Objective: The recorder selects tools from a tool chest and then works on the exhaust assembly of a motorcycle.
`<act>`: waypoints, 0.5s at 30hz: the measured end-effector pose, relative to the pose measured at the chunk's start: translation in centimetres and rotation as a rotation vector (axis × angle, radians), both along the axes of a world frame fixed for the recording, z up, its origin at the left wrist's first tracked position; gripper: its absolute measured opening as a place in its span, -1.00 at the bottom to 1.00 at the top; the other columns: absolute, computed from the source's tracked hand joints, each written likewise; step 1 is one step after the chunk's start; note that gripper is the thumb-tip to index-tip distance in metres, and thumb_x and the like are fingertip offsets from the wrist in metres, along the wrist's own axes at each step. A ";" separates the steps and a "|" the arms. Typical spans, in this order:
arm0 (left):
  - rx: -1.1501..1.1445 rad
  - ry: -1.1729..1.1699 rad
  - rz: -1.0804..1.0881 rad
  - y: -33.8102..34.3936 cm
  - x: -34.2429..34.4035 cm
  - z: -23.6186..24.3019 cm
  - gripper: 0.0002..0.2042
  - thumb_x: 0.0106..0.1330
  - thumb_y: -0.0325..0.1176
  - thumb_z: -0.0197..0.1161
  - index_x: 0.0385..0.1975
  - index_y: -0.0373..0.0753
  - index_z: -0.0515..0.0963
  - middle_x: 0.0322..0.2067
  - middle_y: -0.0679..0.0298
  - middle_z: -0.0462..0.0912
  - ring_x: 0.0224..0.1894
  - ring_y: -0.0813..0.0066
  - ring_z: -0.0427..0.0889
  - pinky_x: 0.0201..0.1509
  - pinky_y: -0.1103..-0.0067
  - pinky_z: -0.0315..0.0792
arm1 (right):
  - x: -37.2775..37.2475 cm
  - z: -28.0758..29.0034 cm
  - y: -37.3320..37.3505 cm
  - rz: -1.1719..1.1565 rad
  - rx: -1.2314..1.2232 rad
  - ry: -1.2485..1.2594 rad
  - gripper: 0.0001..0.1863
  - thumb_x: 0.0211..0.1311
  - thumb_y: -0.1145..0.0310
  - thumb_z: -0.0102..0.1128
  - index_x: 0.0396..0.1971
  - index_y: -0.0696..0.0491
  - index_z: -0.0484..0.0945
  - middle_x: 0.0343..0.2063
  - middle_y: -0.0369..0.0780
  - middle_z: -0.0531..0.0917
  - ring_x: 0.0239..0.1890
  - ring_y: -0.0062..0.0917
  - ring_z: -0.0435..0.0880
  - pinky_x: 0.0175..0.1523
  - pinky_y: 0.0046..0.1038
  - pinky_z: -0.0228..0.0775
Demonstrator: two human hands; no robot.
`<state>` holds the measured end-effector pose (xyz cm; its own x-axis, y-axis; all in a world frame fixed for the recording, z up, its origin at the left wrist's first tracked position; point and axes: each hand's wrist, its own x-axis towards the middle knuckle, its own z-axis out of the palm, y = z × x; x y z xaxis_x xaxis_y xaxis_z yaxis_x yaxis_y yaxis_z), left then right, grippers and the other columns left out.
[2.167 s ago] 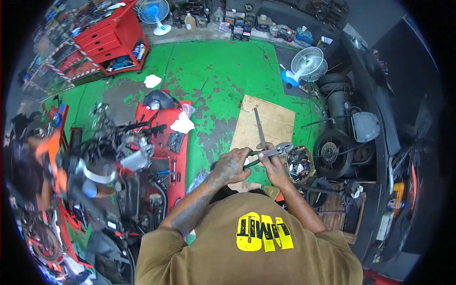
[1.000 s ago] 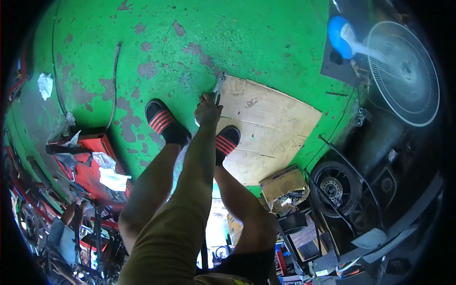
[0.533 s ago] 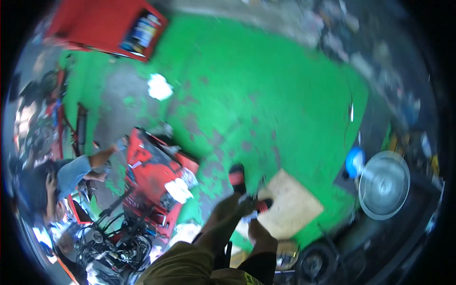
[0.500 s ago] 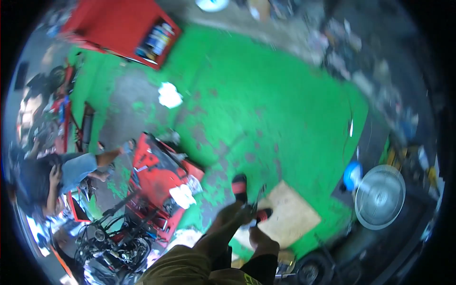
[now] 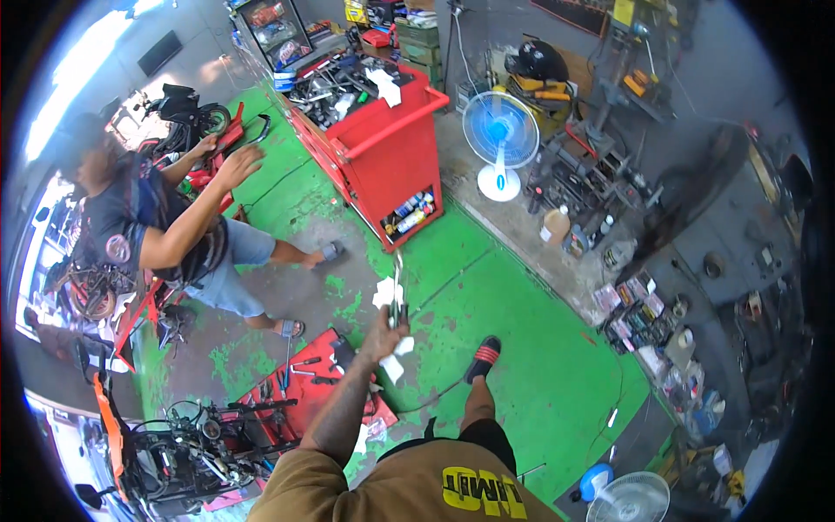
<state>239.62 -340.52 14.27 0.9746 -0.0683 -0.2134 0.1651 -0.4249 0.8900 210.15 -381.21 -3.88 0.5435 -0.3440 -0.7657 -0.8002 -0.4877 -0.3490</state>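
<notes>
My left hand (image 5: pixel 383 337) is closed around a slim silvery metal tool (image 5: pixel 397 283), which points away from me toward the red tool cabinet (image 5: pixel 396 148). The tool's exact kind is hard to make out, and a dark part shows at my fingers. A crumpled white cloth or paper (image 5: pixel 383 292) shows just beyond the hand, apparently on the floor. Another white piece (image 5: pixel 391 369) shows just below my fingers; whether I hold it, I cannot tell. My right hand is out of view.
At left a person (image 5: pixel 174 217) stands with one arm raised. A red tray (image 5: pixel 306 352) with hand tools lies beside a partly stripped motorcycle (image 5: pixel 209 444). Fans (image 5: pixel 500 130), bottles (image 5: pixel 554 224) and boxed parts (image 5: pixel 635 309) line the right side. A cable crosses the green floor (image 5: pixel 522 331).
My view has swung up and left, bringing in the cabinet top and the far wall. My left hand has reached forward with the metal tool; my right hand has left the view.
</notes>
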 end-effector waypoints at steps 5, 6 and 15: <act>0.102 -0.238 0.099 -0.5 15.2 10.2 -0.67 0.10 -0.32 0.28 -0.18 -0.31 0.39 -0.36 0.12 0.59 -0.33 0.35 0.56 -0.24 0.41 0.46 | 10.3 0.4 -7.0 -0.025 0.043 0.116 -0.53 0.30 0.14 0.14 0.03 0.22 0.52 -0.14 0.00 0.67 -0.13 -0.21 0.67 -0.05 -0.17 0.46; 0.242 -0.275 0.118 0.4 17.8 11.4 -0.66 0.10 -0.32 0.27 -0.19 -0.32 0.38 -0.34 0.05 0.59 -0.31 0.31 0.57 -0.20 0.37 0.46 | 11.9 0.5 -8.4 -0.020 0.055 0.149 -0.53 0.30 0.14 0.14 0.02 0.22 0.52 -0.14 0.01 0.67 -0.14 -0.20 0.67 -0.05 -0.17 0.46; 0.540 -0.352 0.165 3.8 39.6 19.8 -0.51 0.05 -0.22 0.33 -0.08 -0.41 0.42 -0.20 -0.19 0.62 -0.07 -0.06 0.62 -0.02 0.26 0.48 | 35.4 -1.2 -19.5 0.068 -0.019 -0.312 -0.61 0.24 0.00 0.16 -0.39 0.08 0.54 -0.76 -0.28 0.37 -0.77 -0.49 0.33 -0.64 -0.32 0.22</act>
<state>279.23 -336.71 34.09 0.9809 0.1147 0.1572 0.0042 -0.8202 0.5720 245.58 -400.73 -5.10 0.7734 -0.3112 -0.5523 -0.6214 -0.5449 -0.5630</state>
